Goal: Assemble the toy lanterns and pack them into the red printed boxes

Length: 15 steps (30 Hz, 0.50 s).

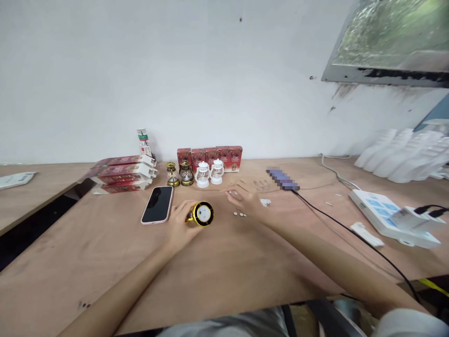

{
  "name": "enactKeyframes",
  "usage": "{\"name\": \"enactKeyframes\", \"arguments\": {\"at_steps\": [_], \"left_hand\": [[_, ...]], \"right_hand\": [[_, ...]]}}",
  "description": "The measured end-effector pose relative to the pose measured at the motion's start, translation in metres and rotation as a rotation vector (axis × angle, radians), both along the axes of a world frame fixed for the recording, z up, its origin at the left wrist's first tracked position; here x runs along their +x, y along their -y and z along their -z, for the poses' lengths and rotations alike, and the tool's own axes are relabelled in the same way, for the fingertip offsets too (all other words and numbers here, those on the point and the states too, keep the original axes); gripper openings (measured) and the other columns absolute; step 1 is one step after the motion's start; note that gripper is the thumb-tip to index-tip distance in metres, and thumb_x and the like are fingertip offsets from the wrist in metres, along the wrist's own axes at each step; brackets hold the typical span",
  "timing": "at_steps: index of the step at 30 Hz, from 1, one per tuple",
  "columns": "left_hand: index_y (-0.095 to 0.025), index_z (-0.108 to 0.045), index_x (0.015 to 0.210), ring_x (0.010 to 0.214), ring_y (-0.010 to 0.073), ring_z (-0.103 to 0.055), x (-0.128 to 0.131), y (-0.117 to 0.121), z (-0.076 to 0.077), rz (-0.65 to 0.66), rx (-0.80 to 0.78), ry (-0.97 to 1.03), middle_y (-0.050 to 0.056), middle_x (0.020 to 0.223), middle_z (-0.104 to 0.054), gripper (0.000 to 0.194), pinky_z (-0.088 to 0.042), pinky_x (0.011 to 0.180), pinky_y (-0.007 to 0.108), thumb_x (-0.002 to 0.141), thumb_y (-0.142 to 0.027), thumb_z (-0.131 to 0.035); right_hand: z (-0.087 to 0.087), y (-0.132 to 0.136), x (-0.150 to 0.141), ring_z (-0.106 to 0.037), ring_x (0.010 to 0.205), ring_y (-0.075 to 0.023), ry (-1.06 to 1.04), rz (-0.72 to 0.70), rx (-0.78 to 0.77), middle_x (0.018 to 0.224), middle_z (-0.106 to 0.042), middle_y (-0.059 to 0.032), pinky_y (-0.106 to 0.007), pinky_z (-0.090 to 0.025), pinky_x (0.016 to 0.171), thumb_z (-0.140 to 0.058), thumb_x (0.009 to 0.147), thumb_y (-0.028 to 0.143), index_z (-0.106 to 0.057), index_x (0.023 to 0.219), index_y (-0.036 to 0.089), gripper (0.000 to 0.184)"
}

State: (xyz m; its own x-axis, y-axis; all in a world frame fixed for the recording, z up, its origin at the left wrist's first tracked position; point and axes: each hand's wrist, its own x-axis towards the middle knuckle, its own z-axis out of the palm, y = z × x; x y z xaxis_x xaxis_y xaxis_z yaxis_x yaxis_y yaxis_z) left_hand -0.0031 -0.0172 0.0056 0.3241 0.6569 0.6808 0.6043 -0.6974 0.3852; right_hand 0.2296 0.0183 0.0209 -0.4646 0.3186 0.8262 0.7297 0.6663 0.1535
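A small black-and-gold lantern lies on its side in my left hand, its round base turned toward me. The base shows a white centre inside a black ring with a gold rim. Closed at the fingertips, my right hand hovers to the right of it. Something small and pale may be between those fingertips, but it is too blurred to name. Just below that hand, several small round silvery discs, like button cells, lie on the table. A crumpled white scrap sits to their right.
Two bronze lanterns and two white lanterns stand before red boxes. Flattened red cartons lie left, near a phone. Rightward are a cabled phone, thin wire pieces and a power strip.
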Motion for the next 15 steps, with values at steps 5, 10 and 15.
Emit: {"name": "enactKeyframes", "arguments": {"at_steps": [5,10,15], "left_hand": [[-0.020,-0.057,0.098,0.089,0.0212,-0.059,0.000,-0.003,0.001,0.036,-0.028,0.073,0.003,0.095,-0.065,0.035,-0.041,0.075,0.029,0.065,-0.014,-0.065],[-0.020,-0.057,0.097,0.089,0.0214,-0.060,0.001,0.000,-0.001,0.025,-0.038,0.060,0.003,0.095,-0.065,0.033,-0.040,0.076,0.030,0.066,-0.016,-0.066],[-0.020,-0.056,0.098,0.090,0.0214,-0.059,0.002,0.002,-0.001,0.035,-0.075,0.056,0.004,0.095,-0.065,0.030,-0.040,0.076,0.031,0.070,-0.018,-0.064]], "right_hand": [[-0.017,0.046,-0.037,-0.056,0.067,-0.0130,-0.027,-0.251,0.159,0.071,-0.066,-0.0007,-0.027,-0.041,0.061,-0.057,0.082,0.009,-0.058,0.083,0.019,0.010],[-0.018,0.045,-0.048,-0.054,0.064,-0.0127,-0.060,-0.226,0.213,0.066,-0.065,0.0007,-0.026,-0.042,0.060,-0.059,0.081,0.010,-0.059,0.078,0.019,0.009],[-0.009,0.041,-0.048,-0.055,0.066,-0.0127,-0.035,-0.171,0.199,0.067,-0.066,0.0012,-0.027,-0.041,0.061,-0.055,0.084,0.012,-0.059,0.077,0.020,0.011]]}}
